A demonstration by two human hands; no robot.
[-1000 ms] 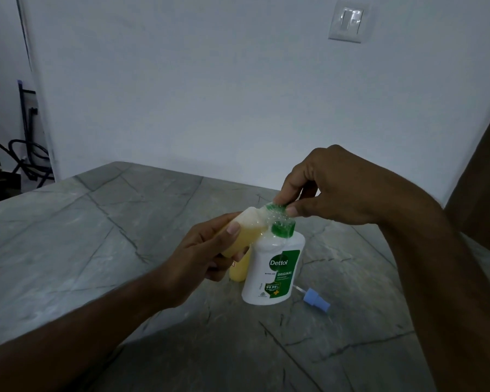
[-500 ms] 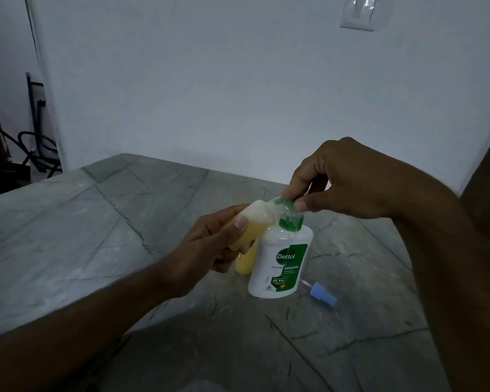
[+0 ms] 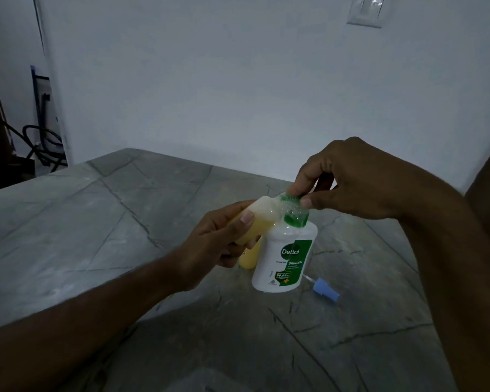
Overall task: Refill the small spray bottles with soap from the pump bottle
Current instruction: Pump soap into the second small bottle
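A white Dettol pump bottle (image 3: pixel 285 261) with a green label stands on the grey stone table (image 3: pixel 102 222). My right hand (image 3: pixel 348 179) pinches its green pump head (image 3: pixel 294 212), which looks foamy. My left hand (image 3: pixel 221 239) holds a small spray bottle (image 3: pixel 262 217) of yellowish soap, tilted, with its open neck against the green pump head. A second small yellow bottle (image 3: pixel 249 257) stands behind the Dettol bottle, mostly hidden by it and by my left hand.
A blue spray cap with a thin tube (image 3: pixel 324 290) lies on the table right of the pump bottle. The table's far edge meets a white wall with a light switch (image 3: pixel 367 9). Dark cables (image 3: pixel 40 145) sit on the floor at far left.
The hands and bottles keep the same grip and pose. The camera has shifted, so the scene sits slightly lower and to the right in view.
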